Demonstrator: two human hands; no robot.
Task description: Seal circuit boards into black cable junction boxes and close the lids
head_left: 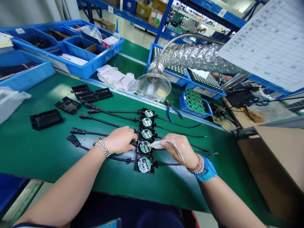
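Several black housings stand in a column on the green bench, each with a round circuit board and black cables out both sides. My right hand (179,148) grips a white squeeze tube (156,144), its nozzle touching or just over the second-nearest circuit board (144,148). At that housing's left edge, my left hand (121,139) has its fingers curled round the black cable (93,133); the exact grip is partly hidden. The nearest circuit board (144,165) looks glossy. Farther back are the middle board (146,134) and two more.
Empty black covers (47,119) lie at left. Blue parts bins (80,65) stand behind them. A clear extraction hood (153,87) hangs over the back, near blue-handled pliers (169,111) and a bin of green boards (194,103). A cardboard box (273,164) stands at right.
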